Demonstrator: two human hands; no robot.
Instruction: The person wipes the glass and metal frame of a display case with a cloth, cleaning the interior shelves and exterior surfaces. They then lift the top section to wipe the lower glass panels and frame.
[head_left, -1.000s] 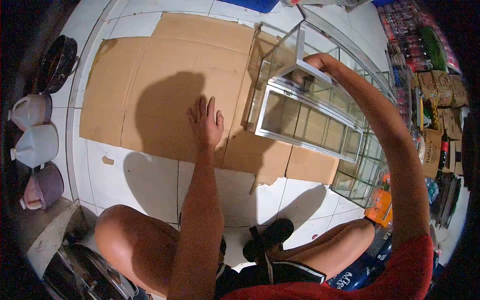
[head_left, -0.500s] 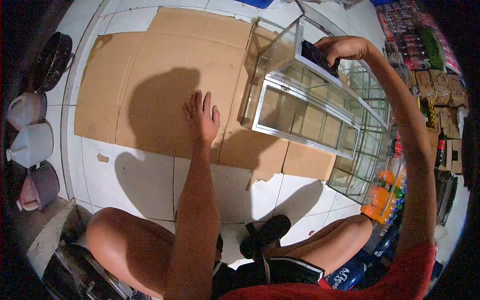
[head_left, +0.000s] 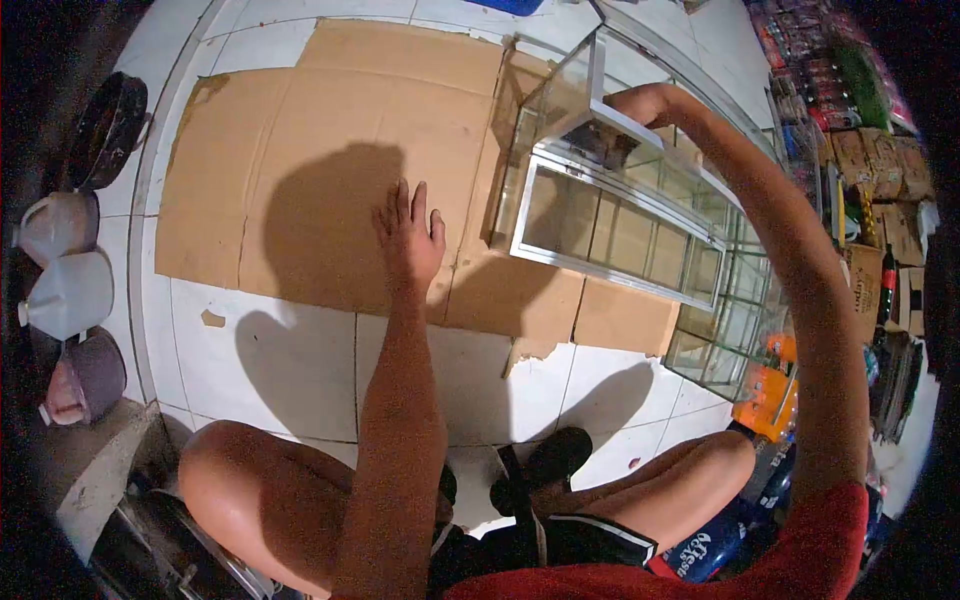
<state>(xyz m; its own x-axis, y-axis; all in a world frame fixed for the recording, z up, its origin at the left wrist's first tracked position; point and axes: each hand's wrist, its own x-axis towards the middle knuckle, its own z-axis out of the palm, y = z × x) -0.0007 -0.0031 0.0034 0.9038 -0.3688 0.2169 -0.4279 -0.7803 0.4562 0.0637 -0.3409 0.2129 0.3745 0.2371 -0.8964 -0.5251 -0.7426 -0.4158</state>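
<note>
Over the brown cardboard (head_left: 340,90) on the floor, my left hand (head_left: 412,240) has its fingers spread and holds nothing. My right hand (head_left: 640,108) reaches over the metal frame of a glass display case (head_left: 620,262), at its upper left part. The fingers of that hand dip behind the frame, round a dark cloth (head_left: 617,150) seen through the glass. The case lies partly on the cardboard, its framed glass panel facing me.
Plastic jugs (head_left: 72,290) and a dark round pan (head_left: 108,130) stand at the left. Orange bottles (head_left: 765,402), boxes (head_left: 868,165) and packed goods line the right side. My bent knees and sandals are at the bottom.
My right hand has moved left and down into the case with the dark cloth, which now shows behind the glass. My left hand stays spread, almost unmoved.
</note>
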